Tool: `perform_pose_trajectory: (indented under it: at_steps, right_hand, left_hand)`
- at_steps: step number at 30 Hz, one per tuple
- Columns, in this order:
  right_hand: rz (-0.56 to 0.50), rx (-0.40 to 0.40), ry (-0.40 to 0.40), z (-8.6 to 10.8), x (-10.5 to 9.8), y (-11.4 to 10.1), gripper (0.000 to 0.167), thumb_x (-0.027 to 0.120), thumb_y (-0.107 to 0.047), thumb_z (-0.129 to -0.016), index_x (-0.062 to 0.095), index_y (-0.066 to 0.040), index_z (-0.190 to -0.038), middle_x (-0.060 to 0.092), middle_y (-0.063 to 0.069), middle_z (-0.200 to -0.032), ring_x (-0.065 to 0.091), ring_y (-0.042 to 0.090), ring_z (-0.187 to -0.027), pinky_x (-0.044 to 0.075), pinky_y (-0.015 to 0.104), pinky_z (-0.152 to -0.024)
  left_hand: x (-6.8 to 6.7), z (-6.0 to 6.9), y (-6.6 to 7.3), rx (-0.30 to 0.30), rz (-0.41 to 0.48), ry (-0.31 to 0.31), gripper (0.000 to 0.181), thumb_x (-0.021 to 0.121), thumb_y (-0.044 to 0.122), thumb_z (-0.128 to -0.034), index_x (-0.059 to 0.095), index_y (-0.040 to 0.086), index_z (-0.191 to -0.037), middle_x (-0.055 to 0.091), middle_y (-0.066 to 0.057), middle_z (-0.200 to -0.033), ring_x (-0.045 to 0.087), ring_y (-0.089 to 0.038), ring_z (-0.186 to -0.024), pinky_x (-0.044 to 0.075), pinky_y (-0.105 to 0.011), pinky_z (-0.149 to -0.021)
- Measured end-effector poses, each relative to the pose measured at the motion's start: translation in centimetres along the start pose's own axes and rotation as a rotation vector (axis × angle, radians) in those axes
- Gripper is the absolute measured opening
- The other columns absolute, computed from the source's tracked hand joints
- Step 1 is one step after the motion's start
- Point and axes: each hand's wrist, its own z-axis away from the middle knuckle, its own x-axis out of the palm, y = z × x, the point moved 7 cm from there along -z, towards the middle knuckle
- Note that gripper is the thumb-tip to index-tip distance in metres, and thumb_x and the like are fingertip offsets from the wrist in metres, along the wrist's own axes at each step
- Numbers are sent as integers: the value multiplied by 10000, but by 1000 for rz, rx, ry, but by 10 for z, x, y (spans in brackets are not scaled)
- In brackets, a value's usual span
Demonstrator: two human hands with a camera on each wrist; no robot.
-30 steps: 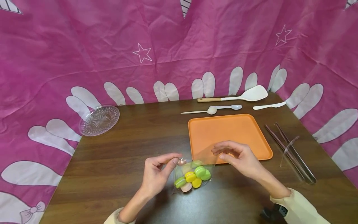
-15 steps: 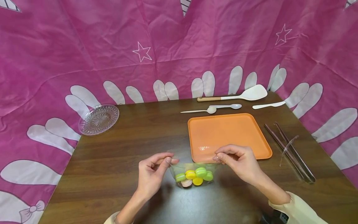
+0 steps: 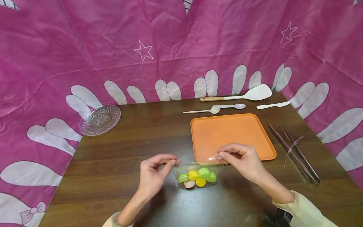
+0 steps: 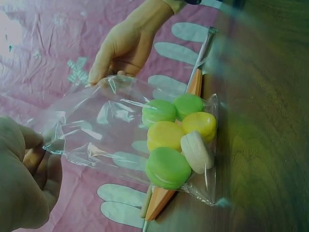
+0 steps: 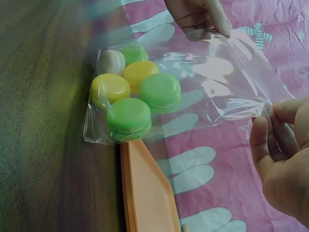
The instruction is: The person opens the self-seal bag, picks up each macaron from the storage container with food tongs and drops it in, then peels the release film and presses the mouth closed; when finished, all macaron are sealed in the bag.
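Observation:
A clear plastic bag (image 3: 180, 170) stands on the table with several macarons in it: green ones (image 4: 168, 167), yellow ones (image 5: 110, 90) and a pale one (image 4: 197, 152). My left hand (image 3: 154, 175) pinches the bag's upper left corner between thumb and fingers. At the opposite upper corner, the thumb and forefinger of my right hand (image 3: 245, 162) pinch the film. Both wrist views show the bag stretched between the hands, its macarons gathered at the bottom.
Behind the bag lies an orange tray (image 3: 227, 132). Farther back are a white spatula (image 3: 258, 93), two spoons (image 3: 214, 110) and a white knife (image 3: 273, 105). Metal tongs (image 3: 297, 157) lie at the right, a clear plate (image 3: 100, 120) at the far left corner.
My right hand has closed its thumb and fingers on the bag's corner. My left hand has shifted a little left, and the bag's top is now spread between both hands.

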Motion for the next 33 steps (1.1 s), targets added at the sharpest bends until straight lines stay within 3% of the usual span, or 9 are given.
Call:
perform_pose_trajectory:
  at_steps: [4,9,15,22,33]
  right_hand:
    - [19,-22,-8,0,-1,-1,208,684,154,-852,729,-3,-981,738,104,-841,704,199,-691,583,286,-608]
    - [17,-1,-31,-3,-2,1,166,694,148,-848,714,45,-977,739,98,-844,696,190,-680,588,304,-605]
    - [-4,28,-62,-6,-4,5,180,698,132,-855,724,16,-990,729,106,-830,678,199,-671,582,308,-587]
    - [-26,43,-52,-6,-5,7,151,683,131,-867,708,74,-1005,730,109,-828,667,185,-664,570,280,-568]
    - [-120,-27,-94,-5,-5,9,134,667,171,-856,683,100,-969,715,119,-837,682,168,-703,561,252,-574]
  left_hand:
    - [-2,-2,-1,-5,14,16,161,671,-193,-835,698,-91,-956,728,-209,-813,728,-180,-708,585,-269,-686]
    - [-2,-4,-8,-84,66,4,119,659,-162,-868,685,-114,-973,717,-240,-807,728,-186,-702,595,-345,-661]
    - [-3,-6,-11,-137,69,-3,92,656,-145,-880,672,-141,-970,714,-256,-819,727,-177,-707,595,-364,-668]
    - [-3,-6,-10,-105,66,0,130,659,-156,-871,681,-110,-991,717,-245,-821,728,-191,-714,595,-349,-676]
    - [-2,-8,-10,-83,139,-76,131,619,-207,-860,657,-141,-967,697,-290,-835,728,-188,-749,597,-356,-691]
